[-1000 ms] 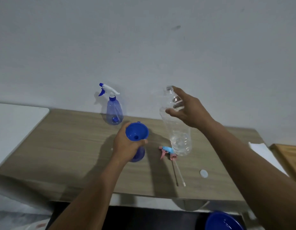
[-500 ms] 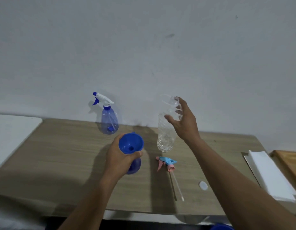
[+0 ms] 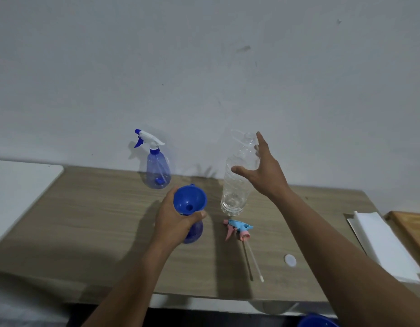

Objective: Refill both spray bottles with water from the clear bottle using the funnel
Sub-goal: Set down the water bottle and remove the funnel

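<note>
My left hand (image 3: 174, 218) grips the neck of a blue spray bottle (image 3: 193, 233) that stands on the wooden table (image 3: 98, 227), with a blue funnel (image 3: 190, 201) seated in its mouth. The clear bottle (image 3: 237, 182) stands upright and uncapped just right of it, nearly empty. My right hand (image 3: 263, 175) is beside it with fingers spread, thumb across its front, not clasping it. A second blue spray bottle (image 3: 157, 171) with a white and blue trigger head stands at the back by the wall.
A pink and light-blue trigger head (image 3: 239, 230) with its long tube lies in front of the clear bottle. A small white cap (image 3: 290, 260) lies to the right. White folded paper (image 3: 383, 244) and a wooden board (image 3: 414, 227) sit at the far right.
My right hand set the clear bottle down upright on the table and spread its fingers off it. My left hand kept hold of the bottle with the funnel.
</note>
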A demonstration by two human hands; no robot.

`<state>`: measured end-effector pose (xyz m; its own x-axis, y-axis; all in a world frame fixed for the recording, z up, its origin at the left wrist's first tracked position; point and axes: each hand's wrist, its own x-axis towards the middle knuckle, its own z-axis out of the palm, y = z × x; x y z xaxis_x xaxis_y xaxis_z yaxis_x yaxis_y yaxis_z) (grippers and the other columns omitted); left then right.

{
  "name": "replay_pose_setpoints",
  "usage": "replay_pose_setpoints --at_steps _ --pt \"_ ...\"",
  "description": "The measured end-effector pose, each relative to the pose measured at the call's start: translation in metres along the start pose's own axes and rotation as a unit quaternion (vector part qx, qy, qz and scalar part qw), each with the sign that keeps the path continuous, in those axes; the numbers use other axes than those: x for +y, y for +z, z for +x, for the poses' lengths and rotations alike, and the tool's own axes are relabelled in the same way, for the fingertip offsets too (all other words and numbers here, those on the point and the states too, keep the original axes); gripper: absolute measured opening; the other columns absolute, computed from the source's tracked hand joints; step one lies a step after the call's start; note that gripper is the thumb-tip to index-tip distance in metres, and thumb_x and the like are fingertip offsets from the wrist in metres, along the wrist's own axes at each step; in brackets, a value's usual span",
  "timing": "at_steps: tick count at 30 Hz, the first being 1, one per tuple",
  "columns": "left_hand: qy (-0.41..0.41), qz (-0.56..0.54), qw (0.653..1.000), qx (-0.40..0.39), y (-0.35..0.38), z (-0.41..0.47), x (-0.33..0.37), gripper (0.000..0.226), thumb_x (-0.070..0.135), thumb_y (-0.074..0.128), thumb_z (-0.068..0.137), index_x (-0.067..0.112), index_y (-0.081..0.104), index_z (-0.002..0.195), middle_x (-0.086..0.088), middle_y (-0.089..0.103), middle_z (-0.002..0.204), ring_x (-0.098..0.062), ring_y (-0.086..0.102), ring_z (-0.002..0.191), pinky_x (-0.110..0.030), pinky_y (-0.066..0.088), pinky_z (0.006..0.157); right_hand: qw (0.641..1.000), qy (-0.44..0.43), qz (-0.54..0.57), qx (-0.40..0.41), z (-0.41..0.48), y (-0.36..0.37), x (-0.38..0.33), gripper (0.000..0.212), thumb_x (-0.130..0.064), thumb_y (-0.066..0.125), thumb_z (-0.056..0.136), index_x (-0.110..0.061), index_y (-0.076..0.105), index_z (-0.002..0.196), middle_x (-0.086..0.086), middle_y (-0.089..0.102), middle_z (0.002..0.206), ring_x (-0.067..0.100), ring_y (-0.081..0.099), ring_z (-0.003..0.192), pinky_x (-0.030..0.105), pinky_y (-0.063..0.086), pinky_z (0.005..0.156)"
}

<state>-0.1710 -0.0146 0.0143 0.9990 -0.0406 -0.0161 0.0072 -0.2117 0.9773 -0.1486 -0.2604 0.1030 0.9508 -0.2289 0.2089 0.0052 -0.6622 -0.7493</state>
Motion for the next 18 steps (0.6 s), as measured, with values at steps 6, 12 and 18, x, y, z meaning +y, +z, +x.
replay_pose_setpoints --at_steps 6,12,18 --pt "0.028 -0.006 0.999 -0.022 0.000 -0.002 0.000 0.087 0.026 0.096 0.056 0.039 0.050 0.128 0.020 0.067 0.108 -0.001 0.066 0.098 -0.044 0.056 0.093 0.998 -0.020 -0.052 0.023 -0.022 -0.010 -0.016 0.117 -0.033 0.081 0.084 -0.025 -0.007 0.161 -0.003 0.012 0.168 0.013 0.017 0.152 0.022 0.023 0.107" --pt "-0.020 -0.022 0.999 -0.029 -0.004 -0.006 -0.011 0.133 0.015 0.097 0.056 0.038 0.011 0.156 0.026 0.049 0.122 0.006 0.054 0.106 -0.026 0.048 0.091 0.985 -0.113 -0.074 0.104 -0.057 0.002 -0.045 0.094 -0.013 0.064 0.086 -0.019 0.008 0.161 0.005 0.019 0.162 0.018 0.022 0.150 0.025 0.037 0.096" --pt "-0.063 0.030 0.998 0.008 0.000 -0.002 -0.040 0.108 0.013 0.095 0.054 0.021 0.039 0.146 0.002 0.049 0.143 -0.021 0.051 0.126 -0.045 0.049 0.101 0.977 -0.188 -0.087 0.047 -0.077 0.041 -0.063 0.087 -0.015 0.063 0.082 -0.012 0.020 0.158 0.008 0.031 0.158 0.023 0.029 0.147 0.034 0.038 0.113"
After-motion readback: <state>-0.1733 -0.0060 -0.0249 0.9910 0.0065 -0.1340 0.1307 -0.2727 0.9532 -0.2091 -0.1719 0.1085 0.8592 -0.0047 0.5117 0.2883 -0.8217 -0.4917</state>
